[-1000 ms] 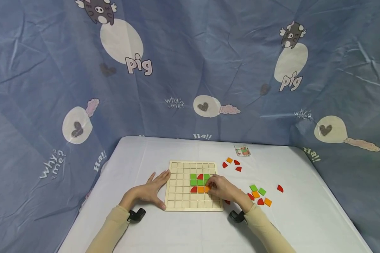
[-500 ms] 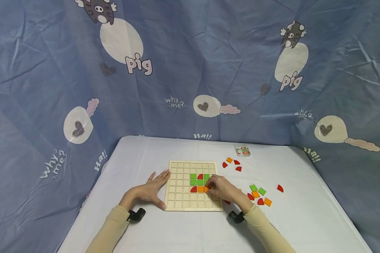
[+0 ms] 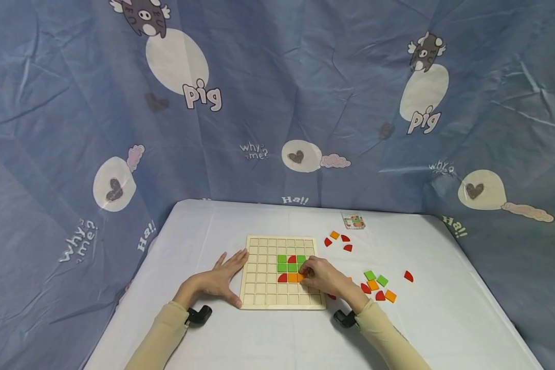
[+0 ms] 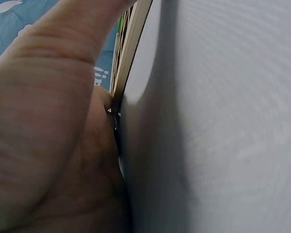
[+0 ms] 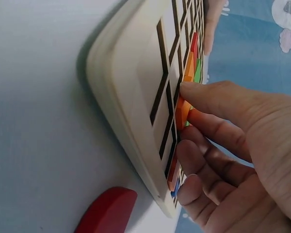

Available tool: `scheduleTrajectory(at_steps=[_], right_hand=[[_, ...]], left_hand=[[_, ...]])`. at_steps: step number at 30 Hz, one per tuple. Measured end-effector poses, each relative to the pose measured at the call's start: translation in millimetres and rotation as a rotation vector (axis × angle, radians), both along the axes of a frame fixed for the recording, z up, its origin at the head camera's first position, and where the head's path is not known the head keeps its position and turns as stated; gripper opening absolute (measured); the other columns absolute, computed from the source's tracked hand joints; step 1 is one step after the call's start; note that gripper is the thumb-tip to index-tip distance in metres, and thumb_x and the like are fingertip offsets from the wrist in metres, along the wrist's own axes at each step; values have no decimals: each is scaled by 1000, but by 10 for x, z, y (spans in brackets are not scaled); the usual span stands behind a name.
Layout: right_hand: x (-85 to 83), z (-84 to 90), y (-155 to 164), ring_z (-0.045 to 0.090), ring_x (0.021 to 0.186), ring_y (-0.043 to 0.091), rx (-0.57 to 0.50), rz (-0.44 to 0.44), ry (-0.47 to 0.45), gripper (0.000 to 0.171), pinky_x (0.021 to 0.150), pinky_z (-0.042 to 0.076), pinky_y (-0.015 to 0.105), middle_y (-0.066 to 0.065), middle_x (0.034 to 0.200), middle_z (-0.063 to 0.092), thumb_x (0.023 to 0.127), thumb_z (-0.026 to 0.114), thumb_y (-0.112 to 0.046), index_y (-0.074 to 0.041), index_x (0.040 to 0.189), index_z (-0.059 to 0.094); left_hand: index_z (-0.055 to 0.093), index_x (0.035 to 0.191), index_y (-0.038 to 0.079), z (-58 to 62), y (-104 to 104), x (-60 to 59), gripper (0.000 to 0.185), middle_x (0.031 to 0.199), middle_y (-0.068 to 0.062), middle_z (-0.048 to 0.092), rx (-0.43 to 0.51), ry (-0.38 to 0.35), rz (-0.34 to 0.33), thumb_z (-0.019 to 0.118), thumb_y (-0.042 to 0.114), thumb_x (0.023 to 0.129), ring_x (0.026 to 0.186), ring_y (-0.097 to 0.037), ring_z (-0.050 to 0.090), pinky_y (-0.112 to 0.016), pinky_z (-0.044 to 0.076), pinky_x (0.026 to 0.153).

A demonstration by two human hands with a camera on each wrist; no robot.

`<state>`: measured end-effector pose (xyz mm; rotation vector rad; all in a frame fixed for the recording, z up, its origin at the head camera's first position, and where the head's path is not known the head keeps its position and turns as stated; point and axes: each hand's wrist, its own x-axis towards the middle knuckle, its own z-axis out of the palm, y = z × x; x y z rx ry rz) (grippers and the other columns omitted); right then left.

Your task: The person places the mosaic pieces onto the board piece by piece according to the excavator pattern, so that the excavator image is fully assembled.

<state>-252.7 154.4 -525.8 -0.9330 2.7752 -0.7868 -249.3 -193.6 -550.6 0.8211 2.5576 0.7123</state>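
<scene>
Right hand (image 3: 322,275): thumb and index finger pinch an orange, square, flat tile (image 5: 182,114) near the right edge of a pale wooden grid board (image 3: 262,288). Left hand (image 3: 218,281): fingers spread against the board's left edge. A tilted pinch could wedge the tile or dislodge the neighbouring orange square (image 3: 292,278). Blue printed cloth backdrop (image 3: 259,118): "pig", "why me?", "Ha!!".

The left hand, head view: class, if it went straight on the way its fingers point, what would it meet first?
Most likely the left edge of the wooden board. The left hand's fingertips lie right at that edge, though exact contact is hard to judge.
</scene>
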Motion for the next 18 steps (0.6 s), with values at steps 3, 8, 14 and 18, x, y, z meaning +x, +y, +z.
scheduleTrajectory(at_steps=[3, 8, 14, 18], right_hand=[[-6, -11, 5, 53, 75, 8, -7, -6, -4, 18, 66, 49, 19, -4, 87, 59, 80, 79, -15, -9, 95, 69], [-21, -9, 5, 54, 75, 7, -24, -8, -19, 17, 66, 50, 19, -3, 87, 59, 81, 78, -14, -9, 94, 69], [-44, -7, 7, 52, 74, 5, 4, -7, -16, 16, 65, 48, 18, -5, 84, 59, 79, 80, -16, -11, 90, 68], [-42, 1, 4, 52, 74, 5, 7, -14, -12, 17, 65, 48, 18, -6, 84, 59, 79, 80, -17, -11, 90, 69]], left_hand=[[4, 155, 4, -1, -2, 0, 136, 163, -11, -5, 2, -4, -3, 84, 59, 59, 151, -30, -6, -58, -14, 117], [3, 155, 4, 1, -6, 1, 137, 163, -10, -5, -1, 1, -3, 84, 59, 59, 151, -29, -6, -58, -14, 117], [3, 155, 3, 22, 1, 11, 137, 163, -12, -5, 11, -7, -1, 85, 57, 59, 151, -31, -5, -58, -14, 117], [3, 155, 3, 29, 3, 10, 137, 163, -12, -5, 10, -10, 0, 85, 58, 58, 151, -30, -5, -58, -14, 117]])
